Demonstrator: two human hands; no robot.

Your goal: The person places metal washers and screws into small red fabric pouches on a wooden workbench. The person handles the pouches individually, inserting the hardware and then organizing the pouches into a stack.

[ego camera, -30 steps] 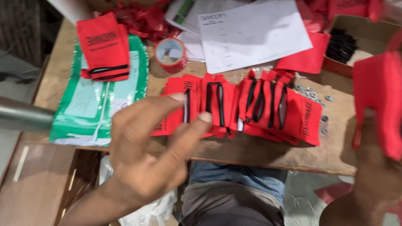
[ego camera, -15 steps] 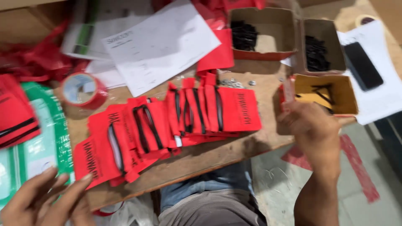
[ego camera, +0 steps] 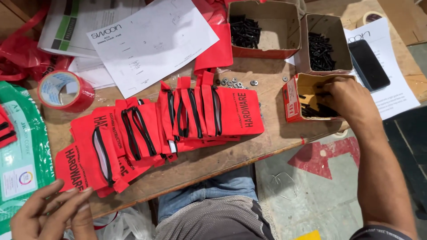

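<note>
The right hand (ego camera: pixel 344 95) has reached into the screw box (ego camera: pixel 293 100), fingers curled.

A worn wooden table (ego camera: pixel 275 133) stands over grey, red-marked concrete floor (ego camera: pixel 311 186).

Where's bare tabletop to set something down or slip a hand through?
Free: the front edge strip below the red pouches, and the patch between pouches and the small box the right hand reaches into, with a few washers at its top. Crowded: papers, tape roll, screw boxes.
</note>
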